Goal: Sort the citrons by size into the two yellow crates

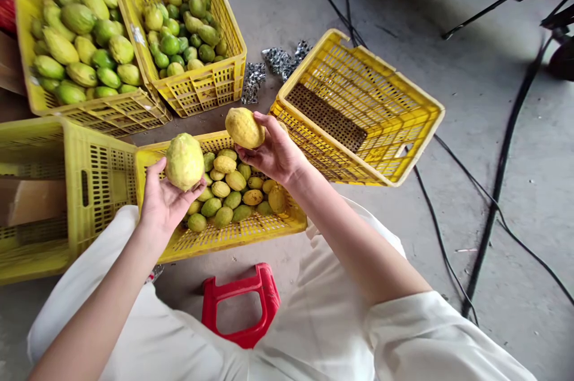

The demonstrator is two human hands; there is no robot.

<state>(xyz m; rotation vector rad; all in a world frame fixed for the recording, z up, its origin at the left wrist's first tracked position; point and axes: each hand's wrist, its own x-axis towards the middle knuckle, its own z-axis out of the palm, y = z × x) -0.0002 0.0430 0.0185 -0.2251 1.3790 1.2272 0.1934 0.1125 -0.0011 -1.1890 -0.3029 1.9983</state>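
Observation:
My left hand [168, 198] is closed around a large, bumpy yellow-green lemon [184, 161], holding it up from below. A yellower lemon [244, 128] sits in the grip of my right hand [274, 151], between thumb and fingers. Behind that hand a bit of something yellow shows, mostly hidden. Both hands are above a low yellow crate [179, 246] in front of me. Inside it lie several smaller green and yellow lemon-like fruits [222, 189], partly covered by my hands.
An upright yellow crate [359, 112] stands at right. Two crates of green and yellow fruit, a left one [103, 107] and a right one [201, 82], are at back left. Another crate [101, 189] holds cardboard. A red stool [242, 303] is between my legs; black cables [493, 201] cross the floor.

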